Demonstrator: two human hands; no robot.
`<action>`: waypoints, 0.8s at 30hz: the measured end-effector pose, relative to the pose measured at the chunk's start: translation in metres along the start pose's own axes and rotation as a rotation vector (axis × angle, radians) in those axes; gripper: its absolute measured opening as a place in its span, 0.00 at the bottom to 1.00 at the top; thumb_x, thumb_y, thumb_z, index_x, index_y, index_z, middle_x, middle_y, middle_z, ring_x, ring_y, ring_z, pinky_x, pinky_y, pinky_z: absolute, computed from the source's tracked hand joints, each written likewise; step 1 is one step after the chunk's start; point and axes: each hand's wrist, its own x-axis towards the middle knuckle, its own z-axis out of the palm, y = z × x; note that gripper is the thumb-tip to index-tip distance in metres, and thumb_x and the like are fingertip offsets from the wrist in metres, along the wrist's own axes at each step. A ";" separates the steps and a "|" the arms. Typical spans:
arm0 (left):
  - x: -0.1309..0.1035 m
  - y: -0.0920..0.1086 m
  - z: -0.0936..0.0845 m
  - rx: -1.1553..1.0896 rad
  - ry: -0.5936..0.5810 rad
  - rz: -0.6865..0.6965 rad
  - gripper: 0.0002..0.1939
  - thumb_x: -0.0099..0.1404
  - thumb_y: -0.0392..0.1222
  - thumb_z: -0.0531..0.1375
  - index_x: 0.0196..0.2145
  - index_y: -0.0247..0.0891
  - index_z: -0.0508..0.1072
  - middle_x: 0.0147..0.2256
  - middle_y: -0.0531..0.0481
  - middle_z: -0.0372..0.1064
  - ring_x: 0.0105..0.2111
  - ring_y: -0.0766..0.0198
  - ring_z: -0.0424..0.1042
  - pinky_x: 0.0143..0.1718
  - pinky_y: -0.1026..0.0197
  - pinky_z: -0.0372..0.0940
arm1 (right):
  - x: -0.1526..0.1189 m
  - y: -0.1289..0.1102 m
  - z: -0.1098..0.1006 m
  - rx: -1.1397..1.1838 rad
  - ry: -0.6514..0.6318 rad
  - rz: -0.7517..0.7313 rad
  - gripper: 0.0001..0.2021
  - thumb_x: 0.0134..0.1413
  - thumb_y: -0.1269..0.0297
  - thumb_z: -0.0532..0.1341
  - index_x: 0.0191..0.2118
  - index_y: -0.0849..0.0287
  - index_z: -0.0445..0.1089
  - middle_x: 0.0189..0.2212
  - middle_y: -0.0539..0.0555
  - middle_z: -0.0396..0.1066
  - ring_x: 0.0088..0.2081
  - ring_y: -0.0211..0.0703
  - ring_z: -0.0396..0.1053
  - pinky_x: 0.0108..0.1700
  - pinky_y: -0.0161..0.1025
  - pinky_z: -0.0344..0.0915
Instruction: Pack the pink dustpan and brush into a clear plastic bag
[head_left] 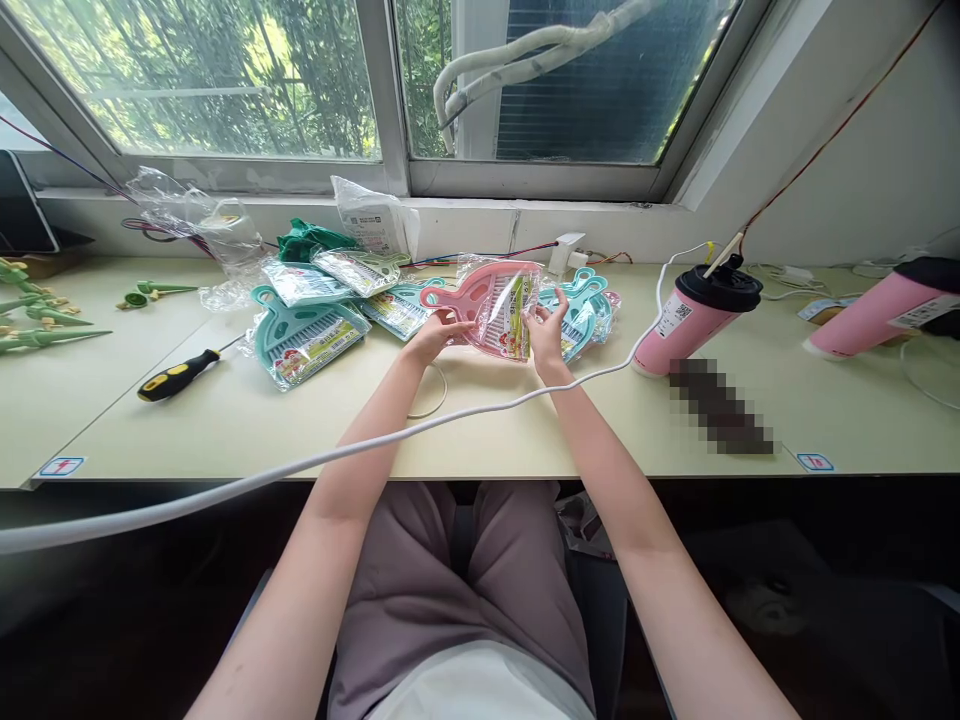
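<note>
- Both arms bare to past the elbows, no sleeves in view.
- Hands (491, 335) bare: no gloves, rings or watch.
- Mauve trousers (450, 590).
- White top's hem (480, 690) at the bottom edge.

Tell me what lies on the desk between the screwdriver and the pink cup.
In the head view, between the screwdriver and the pink cup lie teal packaged dustpan sets, both hands holding a pink one, and a white cable.

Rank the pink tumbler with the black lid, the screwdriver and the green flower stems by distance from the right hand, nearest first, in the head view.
1. Pink tumbler, just to the right of the right hand.
2. Screwdriver, left, past the left hand.
3. Green flower stems, at the far left table edge.
</note>
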 end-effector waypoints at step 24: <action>0.004 -0.008 -0.004 0.012 -0.305 0.006 0.36 0.49 0.46 0.75 0.56 0.42 0.74 0.51 0.41 0.77 0.51 0.53 0.76 0.55 0.51 0.69 | 0.004 -0.003 0.003 0.384 0.158 0.107 0.06 0.50 0.64 0.67 0.32 0.55 0.70 0.31 0.48 0.76 0.36 0.40 0.75 0.45 0.42 0.76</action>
